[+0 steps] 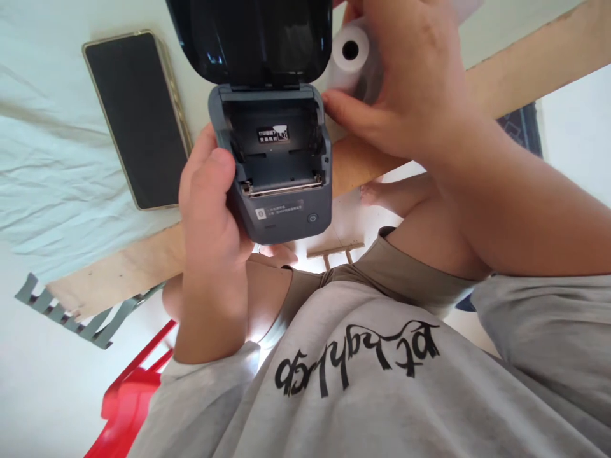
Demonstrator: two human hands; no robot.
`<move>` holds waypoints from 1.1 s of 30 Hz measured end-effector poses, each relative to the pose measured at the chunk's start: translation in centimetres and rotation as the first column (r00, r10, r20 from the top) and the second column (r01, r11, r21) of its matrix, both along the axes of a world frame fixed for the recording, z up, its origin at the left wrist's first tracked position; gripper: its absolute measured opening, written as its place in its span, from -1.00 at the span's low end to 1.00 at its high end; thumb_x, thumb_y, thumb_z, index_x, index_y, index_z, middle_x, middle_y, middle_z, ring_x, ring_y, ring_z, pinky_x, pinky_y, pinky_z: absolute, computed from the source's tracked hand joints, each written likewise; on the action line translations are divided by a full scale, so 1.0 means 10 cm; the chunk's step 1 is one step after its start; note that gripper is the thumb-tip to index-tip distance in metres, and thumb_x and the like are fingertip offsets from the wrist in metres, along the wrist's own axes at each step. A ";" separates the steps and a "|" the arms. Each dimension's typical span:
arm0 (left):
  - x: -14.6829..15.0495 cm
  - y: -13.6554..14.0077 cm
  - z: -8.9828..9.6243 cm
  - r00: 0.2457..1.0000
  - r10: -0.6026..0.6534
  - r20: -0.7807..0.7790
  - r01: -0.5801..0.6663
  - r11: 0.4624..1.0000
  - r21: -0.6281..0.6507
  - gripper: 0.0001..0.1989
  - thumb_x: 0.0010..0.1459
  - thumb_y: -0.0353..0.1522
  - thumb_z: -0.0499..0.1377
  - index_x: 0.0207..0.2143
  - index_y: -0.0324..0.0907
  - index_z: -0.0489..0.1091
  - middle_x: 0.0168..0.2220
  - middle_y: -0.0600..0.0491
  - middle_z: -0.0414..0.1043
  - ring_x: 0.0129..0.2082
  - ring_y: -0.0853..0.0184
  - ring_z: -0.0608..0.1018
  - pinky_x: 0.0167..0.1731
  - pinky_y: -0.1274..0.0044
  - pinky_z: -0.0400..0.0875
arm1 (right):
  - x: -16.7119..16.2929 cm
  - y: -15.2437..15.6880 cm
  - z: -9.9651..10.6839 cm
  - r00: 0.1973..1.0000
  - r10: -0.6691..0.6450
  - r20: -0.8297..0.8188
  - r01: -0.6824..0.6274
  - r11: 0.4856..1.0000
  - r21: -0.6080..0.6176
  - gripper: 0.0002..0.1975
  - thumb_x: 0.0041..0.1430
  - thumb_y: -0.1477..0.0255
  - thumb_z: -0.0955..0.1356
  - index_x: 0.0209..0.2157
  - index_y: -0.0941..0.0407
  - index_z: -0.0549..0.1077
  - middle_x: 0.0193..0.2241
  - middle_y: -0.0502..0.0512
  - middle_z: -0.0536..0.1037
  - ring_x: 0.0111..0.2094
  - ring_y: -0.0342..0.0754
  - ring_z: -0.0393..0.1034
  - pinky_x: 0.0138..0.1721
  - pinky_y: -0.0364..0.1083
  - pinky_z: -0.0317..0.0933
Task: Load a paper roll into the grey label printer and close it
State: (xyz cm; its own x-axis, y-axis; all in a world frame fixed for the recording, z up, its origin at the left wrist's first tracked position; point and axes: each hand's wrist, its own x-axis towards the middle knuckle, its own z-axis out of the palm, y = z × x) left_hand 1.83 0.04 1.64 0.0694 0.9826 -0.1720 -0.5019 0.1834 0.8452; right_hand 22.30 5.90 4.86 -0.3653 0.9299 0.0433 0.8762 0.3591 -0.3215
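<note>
gripping a boxy plastic printer point(279, 156), the left hand point(210, 197) curls.

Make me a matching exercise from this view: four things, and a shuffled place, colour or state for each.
Things:
1. phone
2. printer
3. paper roll
4. T-shirt

Places, colours, states:
A. in the left hand, its black lid open
B. light grey
C. lying on the pale cloth, screen dark
D. in the right hand

Right pairs: 1-C, 2-A, 3-D, 4-B
</note>
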 end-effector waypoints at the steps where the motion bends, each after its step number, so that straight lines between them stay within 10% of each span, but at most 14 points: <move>1: 0.00 0.00 -0.01 0.999 0.031 0.011 -0.031 1.000 0.003 -0.67 0.08 -0.15 0.09 -0.23 -0.20 0.38 -0.24 0.00 0.52 -0.23 0.30 0.57 -0.17 0.39 0.51 | -0.01 -0.01 0.01 1.000 -0.011 0.003 0.011 1.000 0.009 -0.42 0.09 0.09 0.21 0.11 0.05 0.23 0.00 -0.01 0.29 0.07 -0.14 0.21 0.15 -0.09 0.17; 33: -0.08 -0.01 0.01 0.997 -0.079 -0.024 0.078 0.996 -0.043 -0.62 0.08 -0.16 0.11 -0.13 -0.23 0.33 -0.20 -0.03 0.49 -0.21 0.26 0.58 -0.20 0.37 0.49 | -0.07 -0.24 -0.01 0.993 0.007 -0.118 -0.003 0.999 0.037 -0.64 0.08 0.36 0.26 -0.05 0.06 0.30 -0.10 0.03 0.31 -0.10 -0.28 0.20 -0.04 -0.21 0.22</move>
State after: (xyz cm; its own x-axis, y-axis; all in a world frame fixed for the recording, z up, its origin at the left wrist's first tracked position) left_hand 1.00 -0.06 1.77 0.1413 0.9662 -0.2157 -0.4631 0.2571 0.8482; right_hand 21.62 3.50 4.79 -0.3603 0.9250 0.1202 0.8310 0.3769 -0.4092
